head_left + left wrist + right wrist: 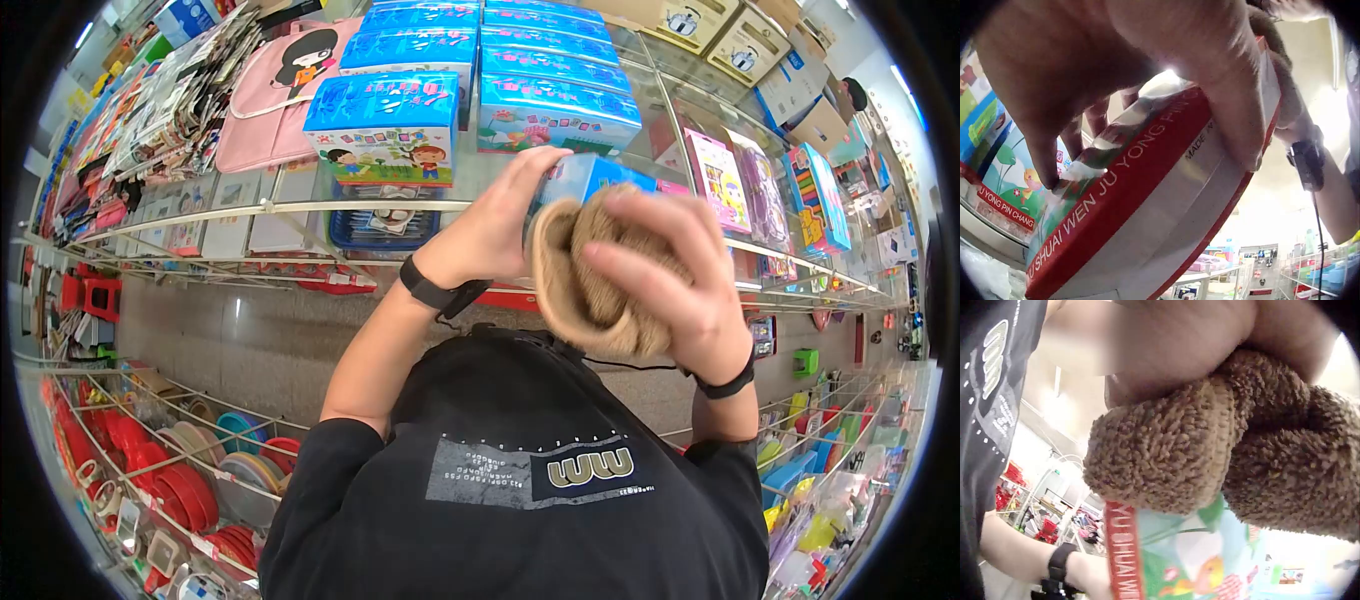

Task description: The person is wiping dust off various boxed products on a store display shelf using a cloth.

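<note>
My left hand holds a blue-topped printed box up over the front of the glass shelf. In the left wrist view the thumb lies across the white underside of the box, which has red edges, and the fingers reach along a printed side. My right hand grips a folded, fluffy brown cloth. Seen from the right wrist, the bunched cloth overlaps the box's printed face, which shows a cartoon duck.
Matching blue boxes stand in rows on the glass shelf. To their left are a pink bag and stacked packets. A blue basket sits below the glass. Colourful packages stand to the right; racks of red basins lie behind.
</note>
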The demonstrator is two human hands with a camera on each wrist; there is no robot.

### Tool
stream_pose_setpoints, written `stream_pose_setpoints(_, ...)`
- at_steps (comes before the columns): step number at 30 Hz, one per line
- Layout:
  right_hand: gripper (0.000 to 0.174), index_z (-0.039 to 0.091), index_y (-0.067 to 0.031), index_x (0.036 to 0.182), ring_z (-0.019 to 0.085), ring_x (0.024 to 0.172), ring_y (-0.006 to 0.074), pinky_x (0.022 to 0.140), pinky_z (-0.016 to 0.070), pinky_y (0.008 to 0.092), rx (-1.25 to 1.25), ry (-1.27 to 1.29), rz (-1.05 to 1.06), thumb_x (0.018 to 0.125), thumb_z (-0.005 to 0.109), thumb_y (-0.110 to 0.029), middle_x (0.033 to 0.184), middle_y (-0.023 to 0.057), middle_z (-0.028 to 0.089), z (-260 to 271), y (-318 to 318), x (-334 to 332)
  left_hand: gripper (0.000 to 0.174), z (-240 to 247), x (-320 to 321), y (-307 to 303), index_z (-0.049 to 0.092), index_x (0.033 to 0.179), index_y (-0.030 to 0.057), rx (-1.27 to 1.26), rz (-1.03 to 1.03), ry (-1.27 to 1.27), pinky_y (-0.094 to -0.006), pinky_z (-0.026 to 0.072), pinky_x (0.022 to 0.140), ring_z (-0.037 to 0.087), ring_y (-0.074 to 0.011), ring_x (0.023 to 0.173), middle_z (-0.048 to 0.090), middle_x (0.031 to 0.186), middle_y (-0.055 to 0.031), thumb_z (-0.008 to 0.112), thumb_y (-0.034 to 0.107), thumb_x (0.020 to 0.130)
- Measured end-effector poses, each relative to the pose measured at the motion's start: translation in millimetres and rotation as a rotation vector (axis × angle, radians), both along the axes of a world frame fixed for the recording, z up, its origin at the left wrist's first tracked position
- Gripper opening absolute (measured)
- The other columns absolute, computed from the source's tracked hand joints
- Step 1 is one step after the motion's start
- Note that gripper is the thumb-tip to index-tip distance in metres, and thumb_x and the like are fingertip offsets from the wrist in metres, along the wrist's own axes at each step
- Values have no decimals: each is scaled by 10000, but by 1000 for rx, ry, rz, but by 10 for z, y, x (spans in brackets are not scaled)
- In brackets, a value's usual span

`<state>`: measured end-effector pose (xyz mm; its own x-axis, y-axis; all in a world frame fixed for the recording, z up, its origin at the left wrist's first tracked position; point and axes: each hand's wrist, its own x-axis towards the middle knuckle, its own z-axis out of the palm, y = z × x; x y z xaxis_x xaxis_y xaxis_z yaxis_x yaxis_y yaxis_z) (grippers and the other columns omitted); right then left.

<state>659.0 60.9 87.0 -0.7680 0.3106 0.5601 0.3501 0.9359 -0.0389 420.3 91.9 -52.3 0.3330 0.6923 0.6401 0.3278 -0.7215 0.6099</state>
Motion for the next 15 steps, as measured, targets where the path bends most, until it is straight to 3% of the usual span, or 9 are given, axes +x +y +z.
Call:
stream_pose_setpoints(1, 449, 784, -134, 1191, 656, 1103, 356, 929, 565, 459, 7, 27, -31, 749, 816, -209, 1325, 134, 673, -3, 69, 23, 1168, 29, -5, -12, 351, 1594, 11, -2, -16, 25, -505, 424, 1219, 474, -461, 1454, 471, 1541, -265, 1006, 243, 655)
stream_pose_setpoints(2, 461, 782, -120, 1198, 656, 1119, 361, 944, 559, 464, 16, 75, -75, 749, 837, -207, 1329, 144, 670, 8, 129, 36, 1220, -54, 17, 23, 347, 1608, 3, -31, -23, 17, -477, 404, 1232, 489, -387, 1484, 474, 1582, -214, 1036, 299, 647)
stream_pose_setpoints(7, 600, 768, -70, 1239, 643, 1203, 368, 1020, 536, 475, 201, 297, -281, 669, 941, -146, 1367, 180, 653, -97, 409, 195, 1255, -21, 22, 13, 321, 1625, 12, -58, -14, -27, -465, 448, 1195, 550, -340, 1437, 539, 1552, -191, 1058, 288, 648)
stream_pose_setpoints(8, 545, 702, -33, 1311, 672, 1229, 369, 1071, 534, 438, 239, 279, -309, 786, 849, -20, 1401, 205, 650, -89, 411, 266, 1255, -69, 8, 5, 317, 1629, 13, -121, -34, -41, -458, 461, 1184, 567, -327, 1419, 558, 1540, -186, 1058, 284, 653)
stream_pose_setpoints(9, 561, 694, -30, 1321, 657, 1245, 365, 1088, 516, 441, 182, 362, -306, 781, 842, -4, 1404, 201, 644, -134, 447, 329, 1256, -107, -7, -13, 312, 1632, 14, -185, -52, -55, -451, 473, 1173, 584, -314, 1402, 576, 1528, -181, 1059, 279, 658)
stream_pose_setpoints(10, 576, 685, -27, 1331, 642, 1260, 361, 1104, 498, 443, 124, 445, -305, 776, 835, 11, 1406, 198, 638, -246, 493, 390, 1236, -82, -15, -43, 318, 1633, 25, -278, -110, -116, -445, 482, 1166, 593, -294, 1390, 581, 1527, -174, 1054, 258, 667)
stream_pose_setpoints(13, 566, 579, 4, 1444, 602, 1340, 265, 1165, 462, 419, -440, 830, -309, 905, 750, 38, 1435, 154, 636, -818, 495, 579, 1186, 32, -25, -147, 323, 1634, 48, -496, -262, -281, -439, 484, 1170, 584, -264, 1395, 557, 1554, -156, 1033, 180, 693)
stream_pose_setpoints(15, 538, 546, 9, 1490, 604, 1346, 238, 1140, 493, 392, -861, 1140, -373, 981, 721, 21, 1466, 134, 617, -1204, 470, 643, 1104, -30, -41, -183, 371, 1626, 59, -569, -355, -375, -435, 487, 1172, 575, -229, 1402, 547, 1582, -135, 1010, 119, 728)
